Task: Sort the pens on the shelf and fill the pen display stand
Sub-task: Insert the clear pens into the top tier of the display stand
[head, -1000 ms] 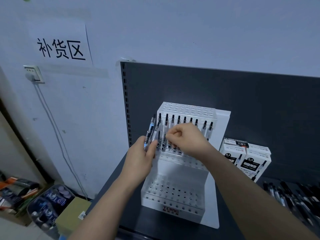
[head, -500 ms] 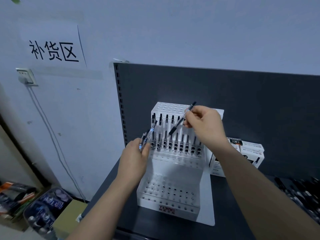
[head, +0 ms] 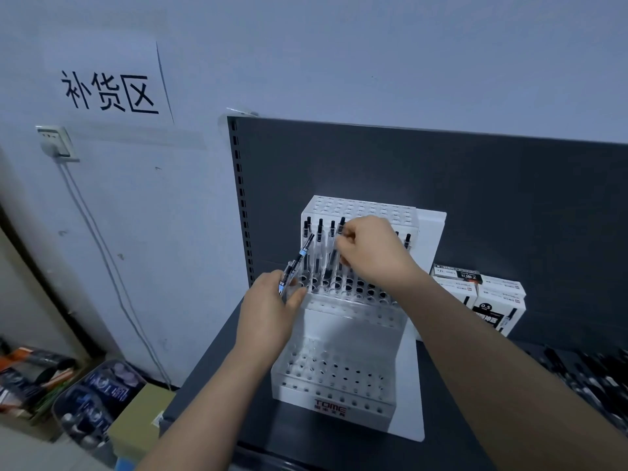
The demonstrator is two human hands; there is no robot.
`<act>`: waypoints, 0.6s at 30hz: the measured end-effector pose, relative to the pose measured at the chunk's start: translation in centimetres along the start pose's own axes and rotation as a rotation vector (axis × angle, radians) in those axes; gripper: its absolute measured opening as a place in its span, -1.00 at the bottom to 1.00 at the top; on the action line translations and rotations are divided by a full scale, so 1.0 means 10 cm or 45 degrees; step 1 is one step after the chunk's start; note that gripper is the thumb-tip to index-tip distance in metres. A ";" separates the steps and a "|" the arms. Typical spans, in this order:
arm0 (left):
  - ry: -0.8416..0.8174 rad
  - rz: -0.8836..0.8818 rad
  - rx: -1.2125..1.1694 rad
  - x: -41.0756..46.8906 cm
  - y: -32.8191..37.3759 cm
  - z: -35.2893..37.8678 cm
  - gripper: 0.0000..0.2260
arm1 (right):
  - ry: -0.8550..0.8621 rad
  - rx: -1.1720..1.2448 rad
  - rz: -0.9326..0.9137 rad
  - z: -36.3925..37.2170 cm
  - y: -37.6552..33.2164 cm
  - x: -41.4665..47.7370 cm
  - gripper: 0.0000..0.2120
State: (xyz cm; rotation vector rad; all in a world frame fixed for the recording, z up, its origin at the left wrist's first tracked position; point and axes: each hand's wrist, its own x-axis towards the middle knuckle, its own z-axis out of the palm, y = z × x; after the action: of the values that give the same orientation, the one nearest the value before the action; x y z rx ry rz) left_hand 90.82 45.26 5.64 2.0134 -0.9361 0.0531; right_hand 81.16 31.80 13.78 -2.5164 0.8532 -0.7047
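Note:
A white stepped pen display stand sits on the dark shelf. Several clear pens with black caps stand in its middle tier. My left hand grips a small bunch of clear pens just left of that tier, their tips pointing up and right. My right hand pinches one black-capped pen and holds it nearly upright over the middle tier's holes, among the standing pens. The stand's top and bottom tiers show open holes.
White pen boxes are stacked to the right of the stand. Loose dark pens lie on the shelf at far right. A dark back panel rises behind. Bins and a cardboard box sit on the floor at left.
My right hand drew one pen from the bunch in my left hand, lifted it up to the right, then brought it down upright into the middle tier.

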 end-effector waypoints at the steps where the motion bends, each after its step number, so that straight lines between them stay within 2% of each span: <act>1: 0.004 -0.003 -0.003 0.00 0.00 0.00 -0.90 | -0.047 -0.034 0.011 0.03 -0.01 0.02 -0.73; 7: -0.017 -0.022 -0.039 0.01 -0.02 0.00 -0.89 | -0.134 -0.250 0.070 0.16 -0.06 0.04 -0.73; 11: 0.014 0.062 -0.069 -0.02 0.00 -0.06 -0.84 | -0.155 -0.182 0.088 0.11 -0.03 -0.03 -0.64; 13: -0.026 0.099 -0.111 -0.05 0.05 -0.10 -0.82 | -0.190 -0.026 0.125 0.05 -0.02 -0.11 -0.64; 18: -0.220 0.138 -0.240 -0.12 0.25 -0.09 -0.73 | -0.351 0.787 0.197 -0.11 -0.03 -0.36 -0.82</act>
State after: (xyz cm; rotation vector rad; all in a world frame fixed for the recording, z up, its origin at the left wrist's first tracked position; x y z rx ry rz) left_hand 88.67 45.88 7.50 1.8130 -1.1162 -0.1468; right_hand 78.20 34.11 13.66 -1.9126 0.6047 -0.4624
